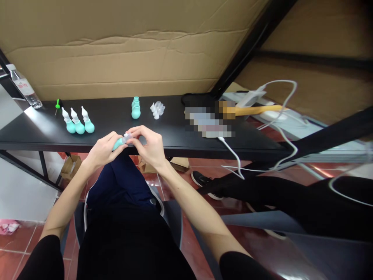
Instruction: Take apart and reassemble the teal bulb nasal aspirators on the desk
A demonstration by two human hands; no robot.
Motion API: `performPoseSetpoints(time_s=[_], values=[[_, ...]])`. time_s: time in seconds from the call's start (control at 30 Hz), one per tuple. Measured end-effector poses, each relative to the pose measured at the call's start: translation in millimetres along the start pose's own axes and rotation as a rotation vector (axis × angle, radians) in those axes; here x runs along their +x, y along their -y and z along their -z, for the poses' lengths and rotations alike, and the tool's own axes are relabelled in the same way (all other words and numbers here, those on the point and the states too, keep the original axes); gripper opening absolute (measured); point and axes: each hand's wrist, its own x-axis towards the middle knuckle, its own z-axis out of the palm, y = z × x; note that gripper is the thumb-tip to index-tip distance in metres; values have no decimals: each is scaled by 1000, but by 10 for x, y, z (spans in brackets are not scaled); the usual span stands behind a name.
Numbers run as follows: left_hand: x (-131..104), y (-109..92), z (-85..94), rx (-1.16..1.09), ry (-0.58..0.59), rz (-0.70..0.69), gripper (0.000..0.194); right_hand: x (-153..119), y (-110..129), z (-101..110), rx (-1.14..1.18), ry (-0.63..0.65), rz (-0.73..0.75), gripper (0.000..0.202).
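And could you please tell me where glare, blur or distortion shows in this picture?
In the head view, glare whitens the table at left; there too, the pale tip at the right hand looks soft, blocky pixels hide something on the right, and the bottle leans outward, perhaps lens stretch.

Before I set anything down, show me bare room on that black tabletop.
Bare tabletop lies between the three tipped bulbs and the tipless bulbs, and more narrowly between the loose pale parts and the pixelated patch. Crowded: the front edge where left hand and right hand hold a teal-and-clear piece.
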Motion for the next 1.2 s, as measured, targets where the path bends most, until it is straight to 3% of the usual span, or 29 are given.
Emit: performPoseSetpoints(time_s=[0.17, 0.37, 0.57, 0.7, 0.87, 0.97, 1.07, 1.2], values=[[19, -94, 46, -69, 33, 39, 44, -43, 80, 60, 22, -54, 63, 22], [61, -224, 202, -234, 82, 30, 55, -54, 46, 129, 23, 6, 238, 29], [105, -270, 310, -503, 191, 79, 61, -36, -23, 86, 234, -91, 481, 20], [120, -301, 369, -562, 243, 97, 56, -15, -2, 109, 295, -23, 517, 19], [122, -314, 415, -618, 284, 97, 44, -16, -23, 126, 301, -27, 571, 20], [120, -327, 368, -586, 237, 88, 41, 1, -21, 184, 237, 3, 555, 16], [117, -336, 281, -401, 103, 100, 38, 66, -3, 322, 93, 103, 496, 11], [106, -276, 203, -138, -28, 129, 28, 158, -122, 584, -164, 105, 317, 17]])
